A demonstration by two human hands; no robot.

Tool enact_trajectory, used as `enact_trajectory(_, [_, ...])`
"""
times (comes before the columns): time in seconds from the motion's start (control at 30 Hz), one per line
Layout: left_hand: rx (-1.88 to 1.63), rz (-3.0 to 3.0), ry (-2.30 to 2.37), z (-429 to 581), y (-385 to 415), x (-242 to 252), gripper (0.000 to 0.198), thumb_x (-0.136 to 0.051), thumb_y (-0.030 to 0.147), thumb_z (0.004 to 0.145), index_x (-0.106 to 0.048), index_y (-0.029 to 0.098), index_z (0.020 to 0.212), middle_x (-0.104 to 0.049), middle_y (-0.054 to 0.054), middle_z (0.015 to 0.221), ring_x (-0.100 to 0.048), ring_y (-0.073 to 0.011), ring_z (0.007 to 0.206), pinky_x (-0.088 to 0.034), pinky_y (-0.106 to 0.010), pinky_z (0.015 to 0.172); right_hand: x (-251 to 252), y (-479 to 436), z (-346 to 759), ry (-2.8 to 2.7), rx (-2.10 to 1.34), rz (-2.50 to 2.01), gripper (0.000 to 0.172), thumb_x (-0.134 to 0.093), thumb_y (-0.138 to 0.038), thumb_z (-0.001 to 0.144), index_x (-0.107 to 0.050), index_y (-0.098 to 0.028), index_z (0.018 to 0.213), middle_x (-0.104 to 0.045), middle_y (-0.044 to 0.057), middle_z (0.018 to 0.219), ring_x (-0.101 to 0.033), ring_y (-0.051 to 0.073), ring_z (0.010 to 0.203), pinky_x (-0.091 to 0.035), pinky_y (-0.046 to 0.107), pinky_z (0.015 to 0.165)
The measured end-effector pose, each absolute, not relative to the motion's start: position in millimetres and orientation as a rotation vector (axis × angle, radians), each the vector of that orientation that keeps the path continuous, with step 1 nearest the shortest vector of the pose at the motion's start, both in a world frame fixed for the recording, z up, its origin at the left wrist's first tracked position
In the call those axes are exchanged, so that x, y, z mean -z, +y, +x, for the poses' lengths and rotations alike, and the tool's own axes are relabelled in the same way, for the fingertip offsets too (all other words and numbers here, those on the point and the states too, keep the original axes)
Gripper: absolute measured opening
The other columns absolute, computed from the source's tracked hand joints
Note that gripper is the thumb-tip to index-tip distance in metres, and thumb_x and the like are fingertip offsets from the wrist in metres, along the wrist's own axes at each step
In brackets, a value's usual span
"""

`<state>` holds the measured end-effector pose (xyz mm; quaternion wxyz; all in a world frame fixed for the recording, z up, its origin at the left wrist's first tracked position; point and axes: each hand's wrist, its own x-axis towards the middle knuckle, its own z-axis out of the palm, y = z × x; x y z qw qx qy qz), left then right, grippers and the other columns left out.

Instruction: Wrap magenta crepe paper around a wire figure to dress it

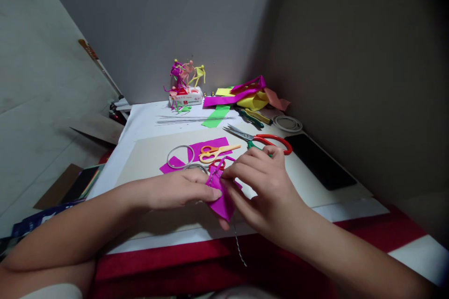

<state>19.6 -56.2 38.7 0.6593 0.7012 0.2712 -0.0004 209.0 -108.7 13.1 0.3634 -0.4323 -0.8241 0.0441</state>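
Between my two hands is a piece of magenta paper (222,205) with twisted wire on it. One magenta-wrapped end sticks up at the top, and a bare twisted wire tail (239,245) hangs below. My left hand (182,189) is closed on the paper, thumb on its face and fingers behind. My right hand (261,182) pinches at the paper's upper right edge; what lies exactly between its fingertips is hidden. Just beyond lie small orange-yellow scissors (219,152), a silver wire ring (168,161) and flat magenta paper pieces (210,145).
Red-handled scissors (270,140), green-and-yellow pliers (257,117), a white coil (287,124) and a black phone-like slab (321,161) lie to the right. Farther back are thin wires (189,120), coloured paper strips (242,96) and a small box (191,96) with several paper-wrapped figures.
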Motion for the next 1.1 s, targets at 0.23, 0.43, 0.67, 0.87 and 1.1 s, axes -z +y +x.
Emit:
enact_trajectory(0.23, [0.04,1.564,0.572,22.1,-54.8,-31.1,0.037,-0.039,0.024,0.093,-0.074,0.012,0.09,-0.075,-0.008,0.094,-0.064,-0.0202,0.093,-0.043,-0.033,0.097,-6.6,-107.5,213.8,-2.179,-0.109,-1.111,0.01,-0.055,-0.02,0.083,-0.065,-0.019,0.081,-0.063,0.0,0.073,-0.05,0.019,0.077,-0.025,0.04,0.079])
enact_trajectory(0.43, [0.043,1.67,0.661,21.4,-53.0,-36.9,0.048,-0.032,0.033,0.097,-0.074,0.01,0.093,-0.074,-0.011,0.096,-0.064,-0.021,0.094,-0.043,-0.033,0.097,-12.1,-102.1,223.4,-2.08,-0.056,-1.154,0.006,-0.056,-0.018,0.083,-0.062,-0.02,0.081,-0.065,-0.001,0.076,-0.052,0.017,0.078,-0.025,0.038,0.08])
enact_trajectory(0.67, [-0.001,1.641,0.803,15.9,-44.6,-40.7,0.047,-0.035,0.037,0.096,-0.074,0.011,0.093,-0.074,-0.011,0.094,-0.065,-0.0234,0.092,-0.046,-0.036,0.092,12.3,-90.6,255.8,-2.283,-0.093,-1.316,0.006,-0.06,-0.016,0.078,-0.063,-0.021,0.077,-0.066,0.0,0.075,-0.052,0.019,0.08,-0.022,0.039,0.08])
enact_trajectory(0.87, [0.01,1.602,0.842,20.9,-41.7,-36.5,0.047,-0.035,0.034,0.096,-0.074,0.009,0.087,-0.074,-0.012,0.091,-0.066,-0.0231,0.093,-0.045,-0.035,0.093,37.1,-83.2,253.2,-2.408,-0.182,-1.345,0.015,-0.057,-0.017,0.084,-0.07,-0.022,0.08,-0.068,0.004,0.082,-0.054,0.02,0.086,-0.025,0.041,0.081])
enact_trajectory(1.1, [0.03,1.492,0.78,23.9,-44.6,-25.7,0.044,-0.039,0.036,0.094,-0.071,0.006,0.091,-0.073,-0.014,0.09,-0.067,-0.0216,0.085,-0.047,-0.037,0.092,10.3,-81.4,245.9,-1.889,-0.853,-1.227,0.028,-0.059,-0.029,0.085,-0.061,-0.022,0.112,-0.069,0.007,0.1,-0.063,0.019,0.089,-0.047,0.033,0.075])
